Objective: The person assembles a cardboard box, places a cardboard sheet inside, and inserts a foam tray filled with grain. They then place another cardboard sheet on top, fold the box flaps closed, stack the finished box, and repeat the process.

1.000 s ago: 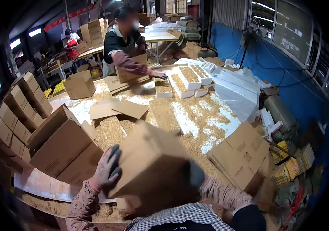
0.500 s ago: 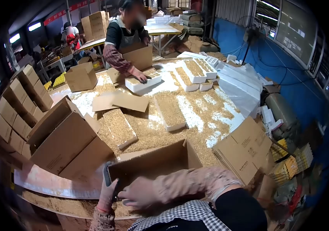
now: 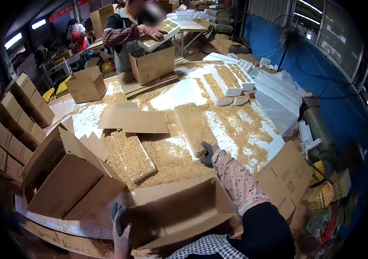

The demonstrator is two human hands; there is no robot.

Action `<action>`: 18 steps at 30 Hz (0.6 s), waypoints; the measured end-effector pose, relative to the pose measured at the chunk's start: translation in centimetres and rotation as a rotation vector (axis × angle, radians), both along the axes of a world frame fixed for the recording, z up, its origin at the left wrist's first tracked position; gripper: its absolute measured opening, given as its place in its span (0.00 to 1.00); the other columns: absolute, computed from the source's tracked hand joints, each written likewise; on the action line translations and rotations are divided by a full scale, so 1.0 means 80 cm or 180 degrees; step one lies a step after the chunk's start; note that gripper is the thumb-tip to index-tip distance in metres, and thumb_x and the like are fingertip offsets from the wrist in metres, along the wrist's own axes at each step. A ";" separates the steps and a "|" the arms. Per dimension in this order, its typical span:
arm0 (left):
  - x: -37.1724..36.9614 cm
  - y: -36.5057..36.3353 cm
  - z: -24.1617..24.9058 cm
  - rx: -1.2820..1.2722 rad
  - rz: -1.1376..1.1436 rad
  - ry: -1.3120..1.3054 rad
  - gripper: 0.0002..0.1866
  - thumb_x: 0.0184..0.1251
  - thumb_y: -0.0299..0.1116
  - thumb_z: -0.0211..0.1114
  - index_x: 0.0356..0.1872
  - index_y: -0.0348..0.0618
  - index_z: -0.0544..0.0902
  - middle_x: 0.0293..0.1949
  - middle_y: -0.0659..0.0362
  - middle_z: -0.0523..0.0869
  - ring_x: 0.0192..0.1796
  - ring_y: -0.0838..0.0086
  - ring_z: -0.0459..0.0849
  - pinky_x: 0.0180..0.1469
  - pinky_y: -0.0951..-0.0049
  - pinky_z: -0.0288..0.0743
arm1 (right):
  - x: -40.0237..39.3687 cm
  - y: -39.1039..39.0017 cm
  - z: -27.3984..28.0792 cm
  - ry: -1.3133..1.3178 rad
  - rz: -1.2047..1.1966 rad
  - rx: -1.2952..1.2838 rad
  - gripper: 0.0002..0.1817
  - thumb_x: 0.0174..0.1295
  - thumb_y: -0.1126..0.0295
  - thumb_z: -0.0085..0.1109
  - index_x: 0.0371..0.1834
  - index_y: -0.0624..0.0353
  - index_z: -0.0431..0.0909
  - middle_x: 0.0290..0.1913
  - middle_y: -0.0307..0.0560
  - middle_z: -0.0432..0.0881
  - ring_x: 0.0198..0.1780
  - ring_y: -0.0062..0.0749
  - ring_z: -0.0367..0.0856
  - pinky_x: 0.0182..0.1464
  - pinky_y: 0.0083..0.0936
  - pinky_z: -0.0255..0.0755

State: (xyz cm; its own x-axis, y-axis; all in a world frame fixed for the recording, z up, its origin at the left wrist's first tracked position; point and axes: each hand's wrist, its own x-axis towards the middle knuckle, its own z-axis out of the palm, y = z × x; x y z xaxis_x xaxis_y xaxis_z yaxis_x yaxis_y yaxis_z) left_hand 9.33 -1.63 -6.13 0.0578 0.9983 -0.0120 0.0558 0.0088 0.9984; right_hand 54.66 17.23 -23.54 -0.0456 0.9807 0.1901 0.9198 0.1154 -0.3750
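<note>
In front of me stands an open cardboard box (image 3: pixel 179 211). My left hand (image 3: pixel 121 226), in a grey-palmed glove, grips its left end, with thumb and fingers around the edge. My right hand (image 3: pixel 208 154), also gloved, reaches over the box. Its fingers are closed at the near corner of a white foam tray (image 3: pixel 194 134) covered with brown, sawdust-like grains; the fingertips are partly hidden. Left of this lies a second grain-covered foam tray (image 3: pixel 134 157), its far end under loose cardboard sheets (image 3: pixel 136 121).
Across the table a co-worker (image 3: pixel 125 39) holds a foam tray (image 3: pixel 160 36) above an open carton (image 3: pixel 153 67). A tall open carton (image 3: pixel 72 172) stands at my left, folded cartons (image 3: pixel 285 172) at my right. Filled foam trays (image 3: pixel 227 82) are stacked at the back right.
My right hand has moved from the box's near side to the foam tray beyond it. My left hand stays at the box. The co-worker has raised a tray off the table.
</note>
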 end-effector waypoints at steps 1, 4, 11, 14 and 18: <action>0.004 0.002 0.008 -0.0271 0.0027 -0.0225 0.28 0.57 0.31 0.63 0.60 0.30 0.73 0.76 0.54 0.50 0.74 0.67 0.57 0.71 0.68 0.55 | 0.026 0.022 -0.001 0.1707 -0.0712 -0.1263 0.35 0.55 0.59 0.69 0.64 0.59 0.66 0.35 0.49 0.83 0.33 0.37 0.83 0.35 0.33 0.78; 0.018 0.012 0.032 0.0534 0.0090 0.0902 0.26 0.63 0.47 0.62 0.56 0.40 0.77 0.59 0.54 0.77 0.54 0.66 0.77 0.55 0.70 0.69 | 0.071 -0.004 0.055 0.4017 -0.1201 -0.1615 0.23 0.57 0.47 0.63 0.31 0.60 0.77 0.30 0.50 0.81 0.30 0.39 0.81 0.27 0.36 0.76; 0.001 0.035 0.028 -0.0164 -0.0147 0.1015 0.14 0.55 0.20 0.61 0.43 0.37 0.86 0.46 0.56 0.79 0.53 0.70 0.77 0.56 0.75 0.69 | 0.204 -0.059 0.046 0.4094 -0.2243 -0.0337 0.46 0.54 0.52 0.70 0.70 0.62 0.58 0.61 0.60 0.71 0.44 0.39 0.80 0.41 0.39 0.75; -0.004 0.044 0.017 -0.0028 -0.0234 0.0996 0.13 0.56 0.21 0.61 0.42 0.37 0.86 0.43 0.57 0.82 0.50 0.73 0.78 0.55 0.76 0.69 | 0.241 -0.070 -0.021 0.4066 -0.1172 -0.0628 0.55 0.57 0.55 0.66 0.79 0.45 0.32 0.77 0.57 0.47 0.76 0.45 0.50 0.58 0.45 0.69; -0.007 0.042 0.015 0.0072 -0.0495 0.0555 0.19 0.52 0.22 0.60 0.47 0.37 0.83 0.57 0.56 0.78 0.66 0.69 0.70 0.65 0.73 0.62 | 0.179 -0.108 0.030 0.5336 -0.1122 -0.0314 0.48 0.61 0.55 0.61 0.78 0.43 0.38 0.71 0.55 0.59 0.67 0.46 0.66 0.58 0.48 0.69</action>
State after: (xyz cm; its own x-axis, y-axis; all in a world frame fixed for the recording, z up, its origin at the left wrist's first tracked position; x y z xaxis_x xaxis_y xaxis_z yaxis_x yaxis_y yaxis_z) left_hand 8.78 1.71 -4.93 0.2099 0.9776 -0.0130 0.2265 -0.0357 0.9734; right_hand 68.94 8.58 -21.11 0.3292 0.9089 -0.2559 -0.4810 -0.0718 -0.8738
